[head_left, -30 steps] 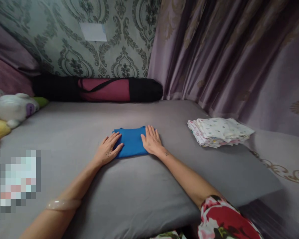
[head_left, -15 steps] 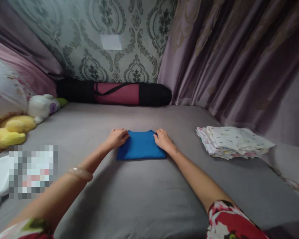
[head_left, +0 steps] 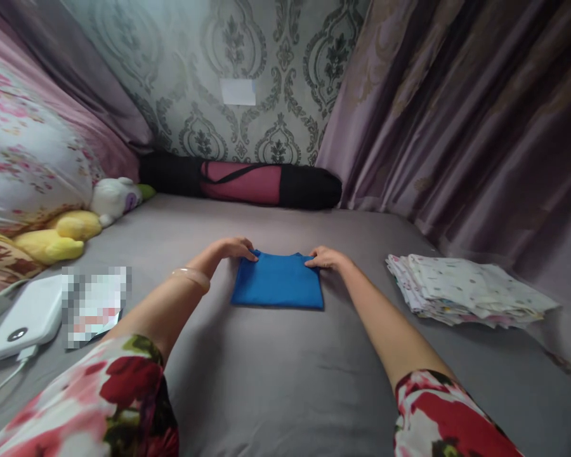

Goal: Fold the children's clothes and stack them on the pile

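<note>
Grey, smooth bedsheet (head_left: 276, 368) fills most of the frame, stretched flat with only soft creases. At its middle lies a folded blue cloth (head_left: 278, 289), a neat matte rectangle with crisp edges. The left hand (head_left: 233, 247) pinches the cloth's far left corner, fingers curled over the edge; the right hand (head_left: 330, 258) pinches the far right corner the same way. A pale, glossy bangle (head_left: 191, 277) rings the left wrist, and both arms come out of red-flowered sleeves (head_left: 438, 419) at the bottom of the frame.

To the right, near the frame's edge, sits a stack of folded white cloths (head_left: 471, 289) with small coloured specks, thin layers showing along its side. At the far end of the bed, against the wall, lies a long roll (head_left: 247, 183), maroon in the middle and black at both ends, with a dark strap. Left of centre rest a white plush toy (head_left: 114, 198) and a yellow plush toy (head_left: 59, 235), beside a large flowered pillow (head_left: 23, 158). At the lower left lies a white power bank (head_left: 21, 317) with a cable.

Behind, grey-green damask wallpaper (head_left: 247, 63) covers the wall; shiny mauve curtains (head_left: 457, 114) hang in heavy folds on the right.
</note>
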The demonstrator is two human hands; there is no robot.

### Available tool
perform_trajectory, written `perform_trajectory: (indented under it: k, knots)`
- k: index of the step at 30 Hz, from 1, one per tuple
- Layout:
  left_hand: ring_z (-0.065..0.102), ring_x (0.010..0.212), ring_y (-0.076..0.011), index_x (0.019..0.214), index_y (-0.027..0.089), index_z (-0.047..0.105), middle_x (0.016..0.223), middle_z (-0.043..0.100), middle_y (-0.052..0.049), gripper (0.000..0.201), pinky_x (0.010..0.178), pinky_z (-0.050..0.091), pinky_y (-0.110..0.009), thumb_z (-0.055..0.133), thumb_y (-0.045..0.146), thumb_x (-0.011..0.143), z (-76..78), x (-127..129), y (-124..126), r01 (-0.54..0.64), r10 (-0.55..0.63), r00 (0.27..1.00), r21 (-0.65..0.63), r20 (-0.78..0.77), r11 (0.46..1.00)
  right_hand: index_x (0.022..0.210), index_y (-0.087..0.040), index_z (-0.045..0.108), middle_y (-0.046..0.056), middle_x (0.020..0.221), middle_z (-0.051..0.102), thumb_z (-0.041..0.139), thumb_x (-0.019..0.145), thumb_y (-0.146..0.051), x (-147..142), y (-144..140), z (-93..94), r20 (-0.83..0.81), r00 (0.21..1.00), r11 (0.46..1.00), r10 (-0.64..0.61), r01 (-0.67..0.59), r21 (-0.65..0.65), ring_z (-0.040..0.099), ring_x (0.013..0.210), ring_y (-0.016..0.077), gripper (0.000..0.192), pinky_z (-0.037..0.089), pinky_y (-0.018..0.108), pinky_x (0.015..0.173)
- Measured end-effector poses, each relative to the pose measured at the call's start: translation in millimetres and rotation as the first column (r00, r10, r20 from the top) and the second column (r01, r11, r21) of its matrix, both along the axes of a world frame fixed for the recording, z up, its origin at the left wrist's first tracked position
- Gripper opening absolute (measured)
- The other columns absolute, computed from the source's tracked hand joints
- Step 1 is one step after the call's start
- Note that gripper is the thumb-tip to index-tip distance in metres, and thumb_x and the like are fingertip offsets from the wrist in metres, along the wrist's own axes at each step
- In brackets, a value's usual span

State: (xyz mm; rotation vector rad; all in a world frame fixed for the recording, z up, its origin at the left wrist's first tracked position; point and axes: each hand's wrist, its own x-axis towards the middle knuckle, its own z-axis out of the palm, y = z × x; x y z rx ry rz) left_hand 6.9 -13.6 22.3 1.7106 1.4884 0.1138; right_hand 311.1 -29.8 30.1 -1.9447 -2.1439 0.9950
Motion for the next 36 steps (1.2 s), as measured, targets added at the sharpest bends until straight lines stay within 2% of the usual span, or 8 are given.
perform_trajectory:
  k: [9, 12, 15, 19, 23, 26, 32, 36]
  knots:
    - [0.056, 0.070, -0.0151, 0.084, 0.019, 0.057, 0.072, 0.058, 0.002, 0.039, 0.060, 0.041, -0.024, 0.076, 0.040, 0.057, 53.5, -6.2, -24.9, -0.014, -0.022, 0.938, 0.101, 0.346, 0.995, 0.086, -0.016, 0.062, 0.000, 0.072, 0.065, 0.076, 0.070, -0.026, 20.5, -18.6, 43.3, -0.470, 0.883, 0.998, -0.008, -0.018, -0.052, 0.061, 0.067, 0.0125, 0.023, 0.049, 0.022, 0.060]
    - [0.059, 0.071, -0.0146, 0.100, 0.018, 0.059, 0.076, 0.061, 0.001, 0.043, 0.064, 0.045, -0.025, 0.074, 0.039, 0.065, 79.1, -7.6, -29.0, -0.052, -0.099, 0.901, 0.333, 0.422, 0.941, 0.098, -0.016, 0.064, 0.004, 0.087, 0.071, 0.073, 0.073, -0.027, 27.6, -19.2, 63.8, -0.545, 0.832, 0.986, 0.100, -0.012, 0.164, 0.065, 0.079, 0.0155, 0.029, 0.052, 0.028, 0.073]
    - [0.063, 0.080, -0.0170, 0.111, 0.015, 0.061, 0.090, 0.068, -0.004, 0.042, 0.073, 0.050, -0.029, 0.066, 0.037, 0.076, 89.5, -6.9, -37.0, -0.060, -0.217, 0.891, 0.577, 0.399, 0.815, 0.106, -0.018, 0.067, 0.005, 0.103, 0.072, 0.066, 0.078, -0.026, 31.0, -22.7, 68.8, -0.486, 0.834, 0.883, 0.259, -0.001, 0.470, 0.066, 0.094, 0.0183, 0.029, 0.050, 0.033, 0.088]
    - [0.066, 0.096, -0.0205, 0.115, 0.017, 0.065, 0.107, 0.071, -0.007, 0.034, 0.086, 0.051, -0.032, 0.051, 0.029, 0.086, 57.0, -7.4, -61.8, 0.063, -0.259, 0.957, 0.780, 0.129, 0.622, 0.105, -0.021, 0.070, 0.005, 0.106, 0.073, 0.057, 0.083, -0.016, 34.5, -43.9, 33.9, -0.233, 0.906, 0.705, 0.353, -0.094, 0.703, 0.066, 0.100, 0.0195, 0.026, 0.047, 0.036, 0.094]
    - [0.064, 0.112, -0.0203, 0.120, 0.023, 0.064, 0.121, 0.068, -0.005, 0.041, 0.098, 0.049, -0.035, 0.039, 0.016, 0.088, -4.9, -9.5, -97.1, 0.286, -0.334, 0.937, 0.775, -0.103, 0.564, 0.110, -0.022, 0.069, 0.007, 0.111, 0.071, 0.047, 0.085, -0.005, 39.3, -78.2, -21.0, 0.013, 0.889, 0.623, 0.458, -0.332, 0.708, 0.064, 0.108, 0.0209, 0.037, 0.047, 0.040, 0.095]
    - [0.057, 0.122, -0.0194, 0.124, 0.021, 0.061, 0.131, 0.063, -0.007, 0.045, 0.108, 0.042, -0.038, 0.038, 0.010, 0.087, -31.1, -10.8, -119.1, 0.381, -0.400, 0.900, 0.762, -0.174, 0.524, 0.115, -0.022, 0.067, 0.008, 0.120, 0.067, 0.040, 0.086, -0.002, 42.0, -99.7, -42.4, 0.075, 0.865, 0.604, 0.496, -0.405, 0.686, 0.059, 0.117, 0.0199, 0.044, 0.047, 0.041, 0.097]
    - [0.048, 0.132, -0.0238, 0.122, 0.020, 0.062, 0.139, 0.055, -0.008, 0.046, 0.117, 0.028, -0.047, 0.043, 0.012, 0.080, -21.9, -10.3, -135.8, 0.402, -0.398, 0.899, 0.702, -0.182, 0.588, 0.104, -0.023, 0.072, 0.007, 0.122, 0.066, 0.041, 0.074, 0.003, 41.8, -111.5, -35.4, 0.046, 0.889, 0.665, 0.455, -0.374, 0.646, 0.057, 0.118, 0.0199, 0.050, 0.044, 0.043, 0.101]
    - [0.053, 0.126, -0.0245, 0.105, 0.021, 0.068, 0.130, 0.062, -0.008, 0.031, 0.113, 0.034, -0.044, 0.043, 0.030, 0.090, -24.8, -0.1, -133.2, 0.138, -0.202, 0.979, 0.731, -0.001, 0.668, 0.094, -0.022, 0.074, 0.006, 0.117, 0.069, 0.039, 0.079, -0.004, 21.9, -99.2, -28.2, -0.025, 0.940, 0.748, 0.339, -0.254, 0.613, 0.060, 0.114, 0.0183, 0.042, 0.041, 0.039, 0.104]
